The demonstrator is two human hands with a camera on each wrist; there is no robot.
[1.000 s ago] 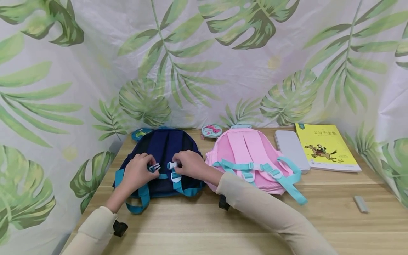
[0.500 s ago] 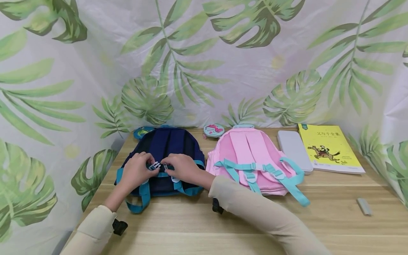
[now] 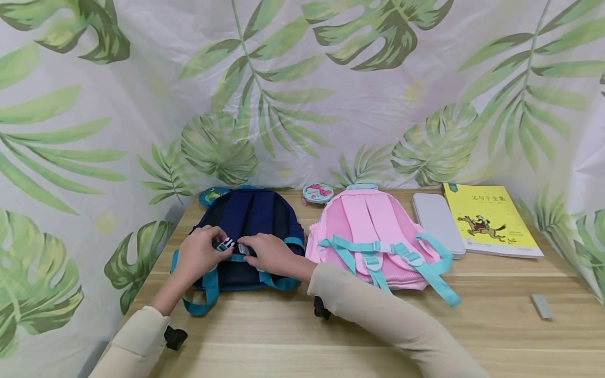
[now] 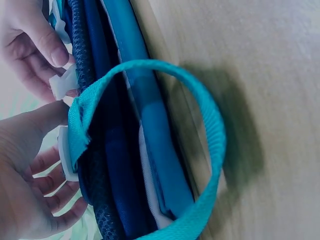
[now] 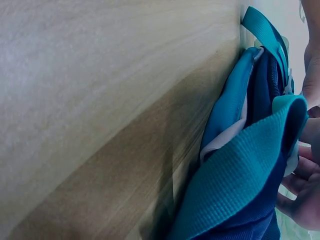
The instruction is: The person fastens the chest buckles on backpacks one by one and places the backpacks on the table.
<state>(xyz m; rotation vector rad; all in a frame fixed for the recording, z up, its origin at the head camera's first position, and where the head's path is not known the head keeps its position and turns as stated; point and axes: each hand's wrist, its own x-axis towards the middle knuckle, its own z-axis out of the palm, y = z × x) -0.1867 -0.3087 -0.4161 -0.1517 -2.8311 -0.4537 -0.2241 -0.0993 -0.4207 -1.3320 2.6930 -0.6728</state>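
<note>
A navy backpack (image 3: 257, 207) with teal straps lies with its strap side up on the table. My left hand (image 3: 198, 254) pinches the white pronged half of a strap buckle (image 3: 225, 244) above the pack's middle. Facing it, my right hand (image 3: 274, 255) pinches the buckle's socket half (image 3: 243, 249) between thumb and fingers. A small gap separates the two halves. In the left wrist view the white prongs (image 4: 64, 84) stick out between both hands, and a teal strap loop (image 4: 212, 125) arches over the pack's side. The right wrist view shows a wide teal strap (image 5: 245, 170) partly covering the hands.
Right of the navy pack lies a pink backpack (image 3: 347, 210) with turquoise straps, its chest strap joined. Beyond it are a pale flat case (image 3: 435, 223), a yellow book (image 3: 487, 210) and a small grey block (image 3: 541, 307). Two small round pouches, one pink-patterned (image 3: 317, 193), sit behind the packs.
My right hand has moved left with the socket half, narrowing the gap to the pronged half. My left hand has stayed nearly in place, keeping its pinch. The view has shifted slightly.
</note>
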